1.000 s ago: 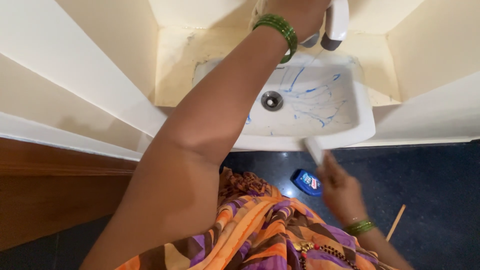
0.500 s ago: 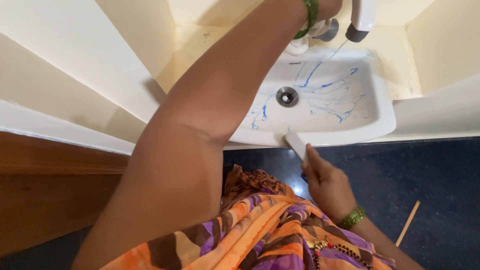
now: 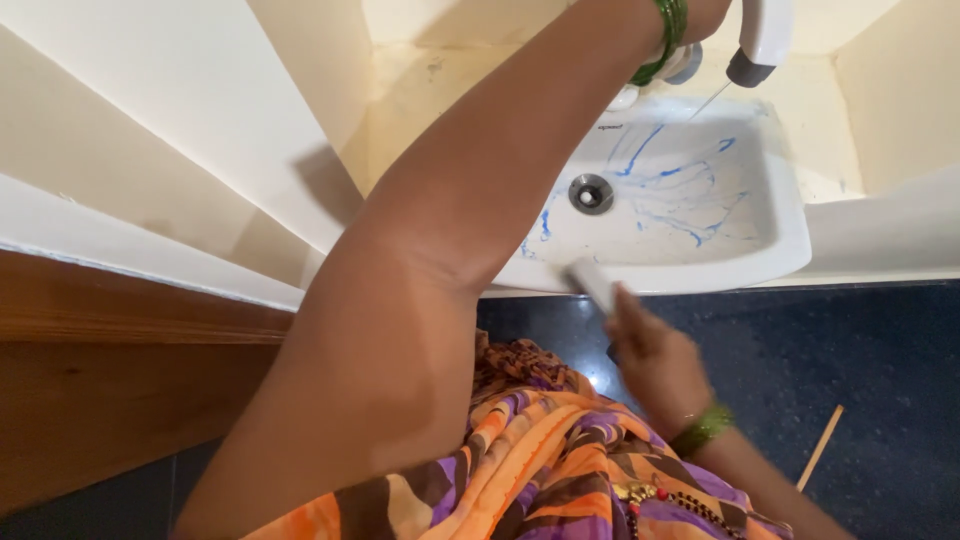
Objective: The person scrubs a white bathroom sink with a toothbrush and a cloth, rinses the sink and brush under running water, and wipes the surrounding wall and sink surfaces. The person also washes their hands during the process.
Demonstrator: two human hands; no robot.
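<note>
Sink (image 3: 790, 255), white and streaked with blue liquid, sits in a cream alcove at the far right of the scene; the right hand (image 3: 655, 350) is just in front of its near rim, closed around a small pale scrubbing piece (image 3: 592, 282) whose far end touches that rim; the hand is blurred, so the exact finger grip cannot be told, but it clearly holds the piece; a green bangle (image 3: 703, 430) circles that wrist. The left hand is up at the far edge of the sink by the tap (image 3: 762, 40) and runs out of the top of the view, so whether it is spread or closed cannot be told; only its wrist, with green bangles (image 3: 665, 35), and the long forearm (image 3: 480, 200) crossing the basin's left side show. A thin stream of water (image 3: 712, 100) falls from the white tap's dark nozzle into the basin; blue streaks (image 3: 690, 180) spread across the bowl to the right of the round metal drain (image 3: 591, 193). Near the bottom lies orange and purple patterned cloth (image 3: 530, 470) worn by the person; a dark blue speckled floor (image 3: 870, 350) stretches under the sink, with 1 thin wooden stick (image 3: 820, 447) lying on it at the right; a brown wooden panel (image 3: 110, 400) fills the near left.
</note>
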